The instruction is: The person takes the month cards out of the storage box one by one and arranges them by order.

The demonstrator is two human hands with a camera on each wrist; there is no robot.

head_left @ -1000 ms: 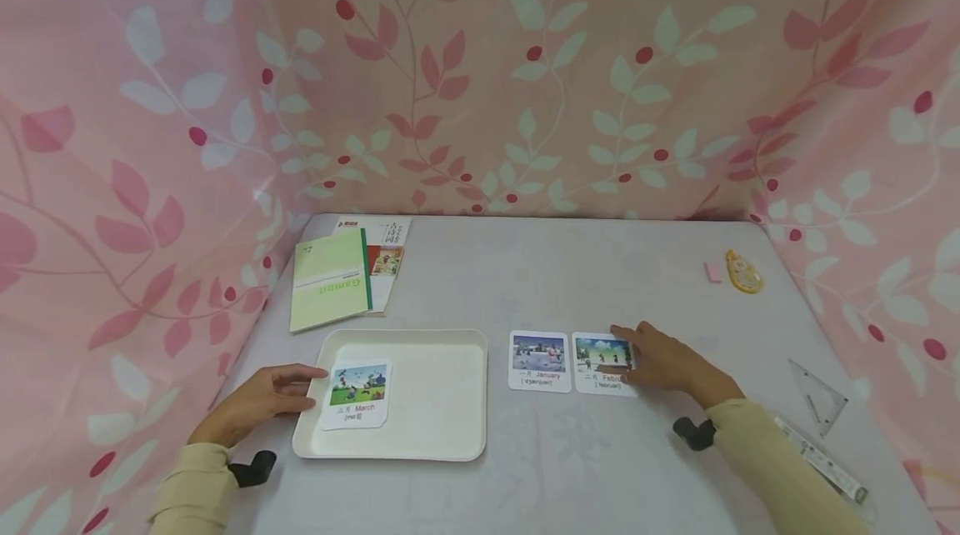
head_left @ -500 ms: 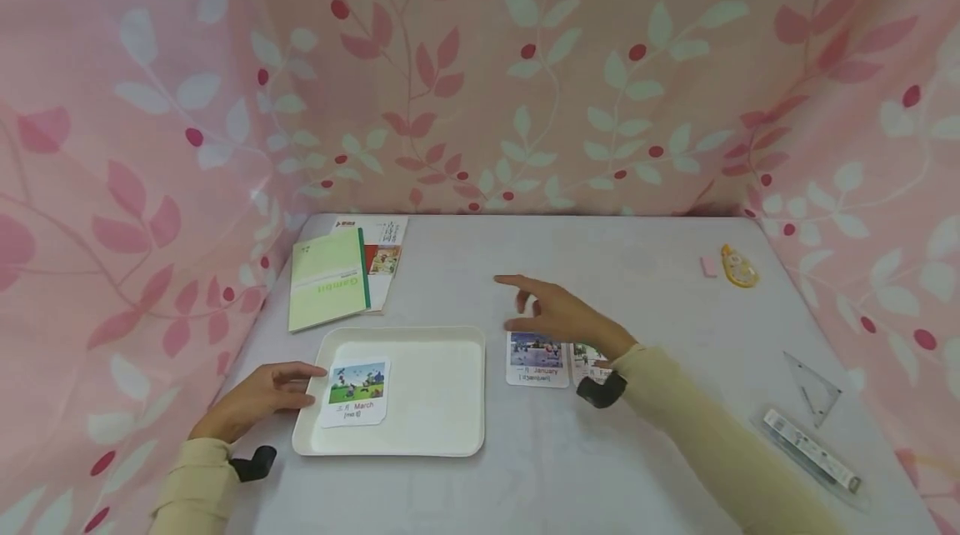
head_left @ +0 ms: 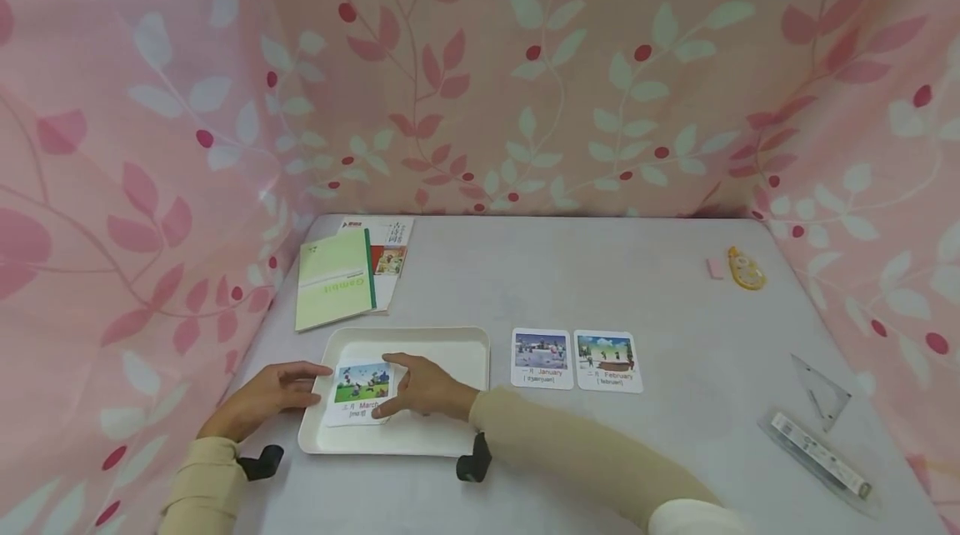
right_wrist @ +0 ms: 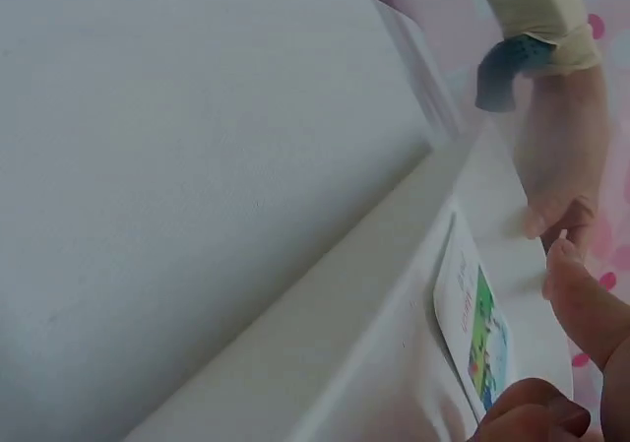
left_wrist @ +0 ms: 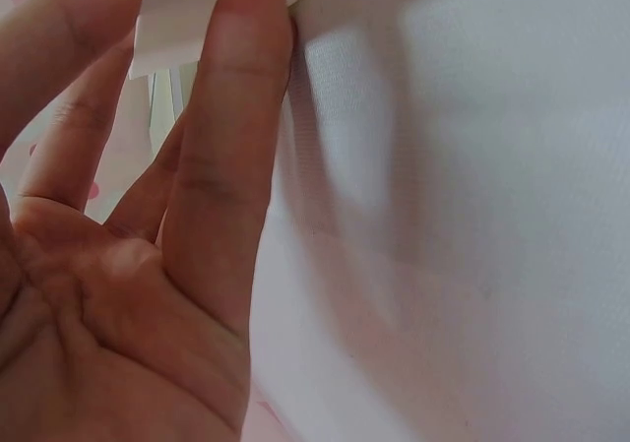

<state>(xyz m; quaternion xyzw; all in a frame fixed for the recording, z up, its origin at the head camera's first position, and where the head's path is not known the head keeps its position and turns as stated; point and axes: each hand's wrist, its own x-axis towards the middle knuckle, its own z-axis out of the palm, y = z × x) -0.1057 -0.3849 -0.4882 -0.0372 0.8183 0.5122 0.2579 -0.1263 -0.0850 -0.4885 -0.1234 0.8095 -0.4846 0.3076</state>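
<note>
A white tray [head_left: 442, 427] lies on the table at the front left, with a March picture card [head_left: 358, 381] in its left part. My right hand [head_left: 420, 389] reaches across the tray and pinches the card's right edge between thumb and fingers. In the right wrist view the March card [right_wrist: 477, 334] stands tilted up off the tray wall [right_wrist: 374, 314]. My left hand [head_left: 262, 397] rests on the table, its straight fingers [left_wrist: 231, 117] touching the tray's left rim [left_wrist: 177, 9]. January card [head_left: 542, 358] and February card [head_left: 606, 360] lie side by side right of the tray.
A green notebook [head_left: 335, 278] lies on a booklet [head_left: 392, 245] at the back left. A pink eraser [head_left: 715, 268] and a yellow correction tape [head_left: 745, 268] sit at the back right. A clear set square [head_left: 821, 392] and a ruler [head_left: 817, 452] lie near the right edge. Pink leaf-patterned cloth walls the table.
My right hand left the February card, swung left over the January card and came down onto the March card in the tray. The left hand stayed at the tray's rim.
</note>
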